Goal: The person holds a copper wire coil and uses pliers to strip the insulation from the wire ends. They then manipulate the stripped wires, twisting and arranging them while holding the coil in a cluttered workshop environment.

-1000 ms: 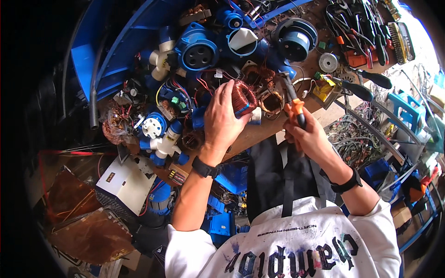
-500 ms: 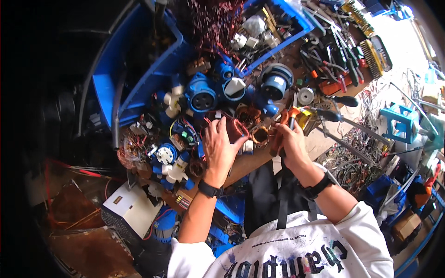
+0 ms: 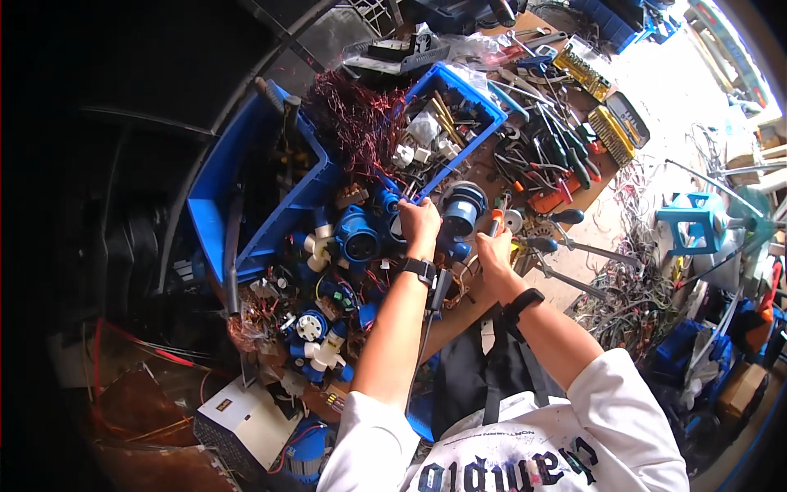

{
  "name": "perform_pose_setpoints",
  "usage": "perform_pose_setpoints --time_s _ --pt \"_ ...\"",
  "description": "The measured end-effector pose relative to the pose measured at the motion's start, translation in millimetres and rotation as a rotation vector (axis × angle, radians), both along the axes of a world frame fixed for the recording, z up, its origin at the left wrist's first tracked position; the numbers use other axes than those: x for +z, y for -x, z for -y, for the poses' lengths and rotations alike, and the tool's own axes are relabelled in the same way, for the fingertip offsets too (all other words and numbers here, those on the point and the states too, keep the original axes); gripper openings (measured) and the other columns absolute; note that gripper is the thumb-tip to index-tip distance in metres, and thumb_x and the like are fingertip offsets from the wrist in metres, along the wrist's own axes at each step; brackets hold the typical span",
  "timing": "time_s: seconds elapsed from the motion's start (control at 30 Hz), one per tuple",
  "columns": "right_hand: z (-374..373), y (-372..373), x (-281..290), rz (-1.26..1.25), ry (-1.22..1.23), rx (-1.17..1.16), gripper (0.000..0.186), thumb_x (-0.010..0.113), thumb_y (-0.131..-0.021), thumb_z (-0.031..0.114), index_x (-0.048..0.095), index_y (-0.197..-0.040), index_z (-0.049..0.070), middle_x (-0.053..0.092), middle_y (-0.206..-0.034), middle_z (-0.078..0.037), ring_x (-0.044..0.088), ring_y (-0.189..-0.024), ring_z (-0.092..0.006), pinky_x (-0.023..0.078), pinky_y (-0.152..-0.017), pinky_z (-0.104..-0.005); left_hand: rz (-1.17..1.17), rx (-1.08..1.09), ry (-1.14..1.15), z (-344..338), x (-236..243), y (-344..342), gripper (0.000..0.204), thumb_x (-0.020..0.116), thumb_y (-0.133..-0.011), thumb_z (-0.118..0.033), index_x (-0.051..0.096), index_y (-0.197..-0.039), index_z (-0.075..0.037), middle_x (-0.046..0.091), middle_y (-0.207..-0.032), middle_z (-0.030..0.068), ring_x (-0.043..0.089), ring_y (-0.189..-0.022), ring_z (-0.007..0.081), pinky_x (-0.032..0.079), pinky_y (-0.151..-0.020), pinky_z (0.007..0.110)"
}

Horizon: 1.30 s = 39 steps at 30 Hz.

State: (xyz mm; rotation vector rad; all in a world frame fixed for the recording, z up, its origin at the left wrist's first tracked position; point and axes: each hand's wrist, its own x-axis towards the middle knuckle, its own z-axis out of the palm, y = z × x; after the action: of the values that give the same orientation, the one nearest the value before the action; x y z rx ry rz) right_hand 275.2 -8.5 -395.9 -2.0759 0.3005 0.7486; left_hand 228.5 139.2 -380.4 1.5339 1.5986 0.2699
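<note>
Left hand (image 3: 421,225) is curled near the blue bin (image 3: 468,156), contents unclear; right hand (image 3: 493,252) grips an orange-handled tool (image 3: 497,217) near a round blue socket (image 3: 461,213).

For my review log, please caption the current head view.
Left hand by a blue crate's near corner, right hand holding an orange-handled tool, over a cluttered workbench.
</note>
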Motion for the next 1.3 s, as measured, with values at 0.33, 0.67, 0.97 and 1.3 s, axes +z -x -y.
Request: perform_pose_setpoints --time_s 0.33,0.67,0.97,1.3 --pt "-12 -7 22 0.076 0.191 0.2 0.097 0.076 -0.067 0.017 0.02 -0.145 0.0 0.043 -0.129 -0.031 0.043 -0.124 -0.0441 0.037 -0.105 -0.047 -0.307 -0.009 0.047 -19 29 -13 0.049 0.07 -0.081 -0.039 0.065 -0.096 0.007 0.067 -0.101 0.0255 0.067 -0.093 0.0387 0.053 -0.079 0.046" --pt "-13 -14 8 0.012 0.178 0.249 0.102 0.075 -0.069 0.018 0.013 -0.147 -0.002 0.041 -0.132 -0.033 0.044 -0.124 -0.0439 0.038 -0.105 -0.0449 -0.184 0.052 -0.064 -20 30 -9 0.03 0.054 -0.089 -0.026 0.071 -0.091 -0.002 0.069 -0.09 0.0216 0.067 -0.086 0.039 0.053 -0.073 0.046" --pt "-25 -3 68 0.196 0.106 0.364 0.082 0.068 -0.076 0.019 0.026 -0.144 0.001 0.036 -0.135 -0.029 0.037 -0.128 -0.0429 0.033 -0.108 -0.045 0.511 0.175 0.171 1 90 29 0.028 0.044 -0.101 -0.03 0.054 -0.089 -0.008 0.063 -0.072 0.0093 0.064 -0.058 0.0228 0.051 -0.048 0.035" --pt "-53 44 265 0.898 -0.777 0.955 0.053 0.062 -0.077 0.0 0.049 -0.128 0.003 0.053 -0.123 -0.018 0.048 -0.119 -0.0359 0.039 -0.102 -0.0421 0.116 -0.157 -0.395 50 218 185 0.029 0.047 -0.1 -0.026 0.062 -0.092 -0.004 0.065 -0.08 0.0158 0.063 -0.078 0.038 0.047 -0.064 0.041"
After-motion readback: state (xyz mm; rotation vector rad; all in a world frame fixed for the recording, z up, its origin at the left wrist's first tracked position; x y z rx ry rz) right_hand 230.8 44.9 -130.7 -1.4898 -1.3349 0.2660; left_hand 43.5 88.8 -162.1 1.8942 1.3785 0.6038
